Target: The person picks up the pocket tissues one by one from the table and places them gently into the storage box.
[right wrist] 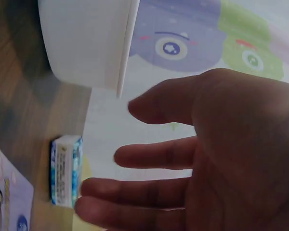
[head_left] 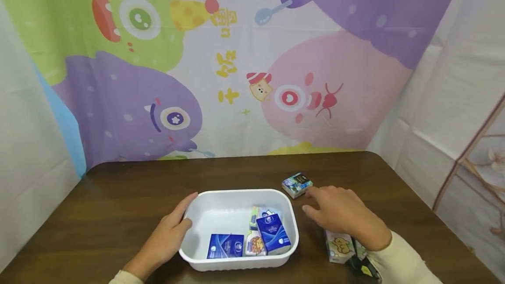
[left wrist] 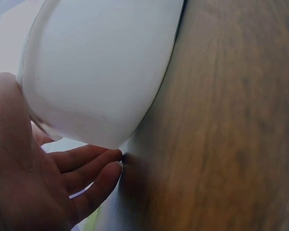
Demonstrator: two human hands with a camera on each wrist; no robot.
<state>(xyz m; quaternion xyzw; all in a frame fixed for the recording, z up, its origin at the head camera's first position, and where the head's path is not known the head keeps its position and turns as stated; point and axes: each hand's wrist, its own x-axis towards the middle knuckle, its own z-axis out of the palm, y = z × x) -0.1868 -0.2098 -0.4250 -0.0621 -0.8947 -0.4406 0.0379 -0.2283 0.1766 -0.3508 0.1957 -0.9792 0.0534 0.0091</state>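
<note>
My left hand (head_left: 167,231) grips the left rim of a white plastic basin (head_left: 221,194), thumb over the edge and the other fingers along the outside. Inside, a blue tissue pack (head_left: 225,246) lies at the front, and another blue pack (head_left: 273,233) rests tilted on cartoon-printed packs (head_left: 255,245) at the right. My right hand (head_left: 343,211) hovers beside the basin with spread fingers, holding nothing. Just past its fingertips, a blue-green floral tissue pack (head_left: 296,185) lies on the table; its printed side (right wrist: 65,171) shows in the right wrist view.
A bear-printed tissue pack (head_left: 340,246) lies below my right hand. Next to it is a dark pack (head_left: 363,266), partly hidden by the wrist and sleeve. The brown wooden table (head_left: 150,176) ends at a hanging cartoon cloth (head_left: 236,126).
</note>
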